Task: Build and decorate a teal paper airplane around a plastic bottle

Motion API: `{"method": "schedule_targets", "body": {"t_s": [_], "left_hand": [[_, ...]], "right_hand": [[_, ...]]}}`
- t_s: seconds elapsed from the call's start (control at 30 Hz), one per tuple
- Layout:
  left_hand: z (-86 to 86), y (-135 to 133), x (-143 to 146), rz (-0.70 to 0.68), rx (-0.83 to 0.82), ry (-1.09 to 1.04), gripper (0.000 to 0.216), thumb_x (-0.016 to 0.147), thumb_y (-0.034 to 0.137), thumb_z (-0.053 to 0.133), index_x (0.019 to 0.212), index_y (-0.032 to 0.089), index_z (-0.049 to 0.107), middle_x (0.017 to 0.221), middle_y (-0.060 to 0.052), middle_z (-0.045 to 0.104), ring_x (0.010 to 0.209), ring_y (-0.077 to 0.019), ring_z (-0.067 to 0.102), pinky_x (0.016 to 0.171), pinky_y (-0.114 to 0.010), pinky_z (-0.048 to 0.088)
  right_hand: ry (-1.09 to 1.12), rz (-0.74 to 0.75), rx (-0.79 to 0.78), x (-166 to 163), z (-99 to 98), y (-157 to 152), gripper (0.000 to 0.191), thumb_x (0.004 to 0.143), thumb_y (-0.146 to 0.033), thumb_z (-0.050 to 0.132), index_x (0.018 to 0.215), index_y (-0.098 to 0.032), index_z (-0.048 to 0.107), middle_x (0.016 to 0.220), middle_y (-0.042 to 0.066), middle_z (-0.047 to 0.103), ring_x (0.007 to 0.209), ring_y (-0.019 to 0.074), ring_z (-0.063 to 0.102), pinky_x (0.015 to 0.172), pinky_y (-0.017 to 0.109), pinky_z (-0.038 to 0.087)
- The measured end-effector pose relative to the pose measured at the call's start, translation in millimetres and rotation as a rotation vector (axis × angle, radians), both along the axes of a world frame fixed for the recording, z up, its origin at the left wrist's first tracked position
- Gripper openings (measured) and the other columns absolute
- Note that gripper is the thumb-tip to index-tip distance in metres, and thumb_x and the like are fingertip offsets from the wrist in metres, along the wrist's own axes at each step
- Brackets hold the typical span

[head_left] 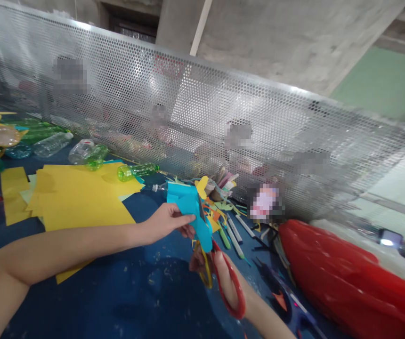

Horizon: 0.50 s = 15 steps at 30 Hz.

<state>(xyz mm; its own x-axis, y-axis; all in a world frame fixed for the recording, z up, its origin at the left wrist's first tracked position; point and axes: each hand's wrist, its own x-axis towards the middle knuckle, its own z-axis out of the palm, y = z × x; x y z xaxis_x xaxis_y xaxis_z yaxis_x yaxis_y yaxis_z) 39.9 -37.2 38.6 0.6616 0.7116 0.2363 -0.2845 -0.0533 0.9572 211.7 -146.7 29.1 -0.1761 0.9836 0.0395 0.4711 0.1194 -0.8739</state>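
My left hand (169, 221) pinches a piece of light blue paper (190, 209) and holds it above the dark blue table (125, 296). My right hand (230, 287) has its fingers through the red and yellow handles of a pair of scissors (223, 278). The scissors' blades meet the lower edge of the blue paper. Both hands are closed on what they hold.
Yellow paper sheets (78, 197) lie at the left. Empty plastic bottles (93, 157) lie behind them. Paper scraps and pens (232, 226) sit beyond the hands. A red plastic bag (347, 278) lies at the right. A perforated metal screen (202, 108) walls the table's far side.
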Motion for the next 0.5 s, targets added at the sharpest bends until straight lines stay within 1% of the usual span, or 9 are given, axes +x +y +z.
{"method": "schedule_targets", "body": {"t_s": [0.1, 0.2, 0.27, 0.37, 0.43, 0.5], "left_hand": [[-0.2, 0.5, 0.0, 0.0, 0.028, 0.015, 0.036, 0.077, 0.048, 0.066, 0.068, 0.013, 0.068, 0.066, -0.007, 0.07, 0.059, -0.0154, 0.065, 0.057, -0.026, 0.053], [-0.2, 0.5, 0.0, 0.005, 0.035, 0.028, 0.036, 0.077, 0.048, 0.066, 0.069, 0.013, 0.068, 0.066, -0.007, 0.07, 0.058, -0.0149, 0.064, 0.057, -0.026, 0.052], [-0.5, 0.9, 0.0, 0.007, 0.038, 0.028, 0.035, 0.077, 0.047, 0.066, 0.069, 0.013, 0.068, 0.066, -0.007, 0.07, 0.057, -0.0145, 0.064, 0.057, -0.025, 0.052], [-0.6, 1.6, -0.1, 0.003, 0.039, 0.026, 0.035, 0.077, 0.047, 0.066, 0.069, 0.013, 0.067, 0.065, -0.007, 0.069, 0.056, -0.0142, 0.063, 0.056, -0.025, 0.051], [0.2, 1.7, -0.6, 0.001, 0.036, 0.029, 0.036, 0.076, 0.048, 0.066, 0.068, 0.013, 0.067, 0.064, -0.007, 0.069, 0.056, -0.0142, 0.063, 0.056, -0.024, 0.051], [1.3, 1.4, -1.4, -0.002, 0.034, 0.025, 0.036, 0.076, 0.048, 0.067, 0.068, 0.013, 0.067, 0.063, -0.006, 0.068, 0.055, -0.014, 0.063, 0.056, -0.024, 0.05]], "right_hand": [[-0.04, -0.045, 0.0, -4.0, 5.3, -1.3, 0.066, 0.083, -0.075, 0.021, 0.067, -0.019, 0.052, 0.066, 0.005, 0.056, 0.064, 0.0179, 0.052, 0.066, 0.032, 0.049], [0.01, -0.098, -0.051, -7.0, 5.9, -2.3, 0.062, 0.08, -0.078, 0.025, 0.061, -0.022, 0.041, 0.055, -0.002, 0.043, 0.052, 0.0133, 0.042, 0.063, 0.032, 0.049], [0.036, -0.115, -0.077, -7.3, 4.4, -2.7, 0.061, 0.078, -0.08, 0.027, 0.06, -0.022, 0.038, 0.052, -0.004, 0.037, 0.049, 0.012, 0.039, 0.061, 0.032, 0.049], [0.04, -0.115, -0.089, -5.8, 2.0, -2.7, 0.06, 0.079, -0.079, 0.028, 0.06, -0.022, 0.038, 0.052, -0.004, 0.037, 0.046, 0.0114, 0.038, 0.052, 0.029, 0.046], [0.039, -0.117, -0.074, -4.9, 1.1, -2.6, 0.059, 0.08, -0.077, 0.029, 0.062, -0.022, 0.039, 0.053, -0.004, 0.037, 0.044, 0.0106, 0.037, 0.046, 0.027, 0.042], [0.017, -0.121, -0.047, -4.6, 0.7, -2.5, 0.057, 0.082, -0.075, 0.028, 0.065, -0.022, 0.04, 0.053, -0.004, 0.039, 0.042, 0.0102, 0.037, 0.042, 0.026, 0.038]]}}
